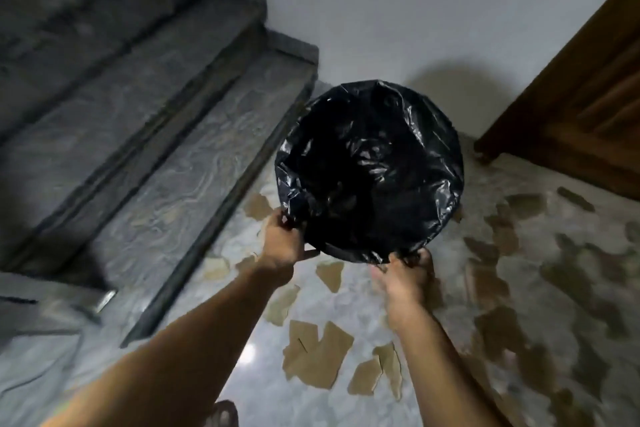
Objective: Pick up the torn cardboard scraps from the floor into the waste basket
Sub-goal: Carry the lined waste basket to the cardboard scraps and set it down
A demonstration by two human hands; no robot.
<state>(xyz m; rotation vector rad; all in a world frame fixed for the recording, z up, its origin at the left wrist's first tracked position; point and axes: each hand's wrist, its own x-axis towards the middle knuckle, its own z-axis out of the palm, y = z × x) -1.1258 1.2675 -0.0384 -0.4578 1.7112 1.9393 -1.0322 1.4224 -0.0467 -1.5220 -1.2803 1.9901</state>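
While left fingers (278, 220) and right fingers (423, 257) grip the waste basket (370, 166) rim, cardboard scraps (318, 357) lie around

Bin liner (370, 163): thin black plastic, glossy, crinkled, white highlights on folds. Scraps (317, 355): brown cardboard, matt, ragged torn edges. Floor (239, 350): pale veined marble, polished, reflecting light. Steps (180, 156): grey veined stone, smooth, duller sheen. Door (581, 107): dark brown wood, low sheen. Wall (398, 10): white, matt.
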